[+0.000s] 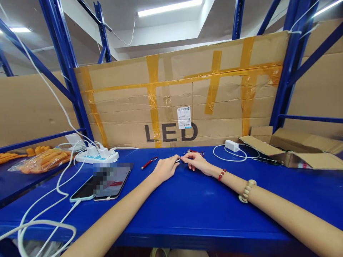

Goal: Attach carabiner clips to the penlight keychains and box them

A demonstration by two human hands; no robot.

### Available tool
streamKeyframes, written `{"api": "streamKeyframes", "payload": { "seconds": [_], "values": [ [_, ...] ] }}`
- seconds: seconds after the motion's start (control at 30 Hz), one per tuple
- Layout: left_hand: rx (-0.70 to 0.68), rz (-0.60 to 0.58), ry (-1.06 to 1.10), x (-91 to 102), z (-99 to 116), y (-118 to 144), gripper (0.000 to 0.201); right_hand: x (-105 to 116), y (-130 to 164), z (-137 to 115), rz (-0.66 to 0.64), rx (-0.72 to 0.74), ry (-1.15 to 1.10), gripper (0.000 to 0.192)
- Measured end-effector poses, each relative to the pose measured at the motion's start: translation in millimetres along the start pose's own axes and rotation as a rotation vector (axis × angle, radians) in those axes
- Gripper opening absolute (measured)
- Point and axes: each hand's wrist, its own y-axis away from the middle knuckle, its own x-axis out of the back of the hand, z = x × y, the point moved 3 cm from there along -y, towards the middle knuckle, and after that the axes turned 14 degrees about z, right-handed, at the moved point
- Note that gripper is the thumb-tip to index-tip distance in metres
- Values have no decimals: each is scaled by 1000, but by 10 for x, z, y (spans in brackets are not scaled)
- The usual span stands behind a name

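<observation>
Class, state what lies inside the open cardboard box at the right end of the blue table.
The open cardboard box shows only its flaps and a dark strip of opening; the flaps and low angle hide its contents.

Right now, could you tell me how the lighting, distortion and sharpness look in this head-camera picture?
Head view: the ceiling strip light is blown out to white; the wide lens bows the blue rack uprights and stretches both forearms at the edges; a pixelated patch covers part of the phones; the left hand and right hand look sharp, but the small pen part between them is too tiny to resolve.
</observation>
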Motion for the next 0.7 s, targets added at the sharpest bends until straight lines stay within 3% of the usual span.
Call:
{"api": "streamKeyframes", "payload": {
  "seconds": [0.7],
  "values": [
    [-29, -14, -59, -63, -28, 2, 18, 31, -45, 115, -9, -19, 21, 34]
  ]
}}
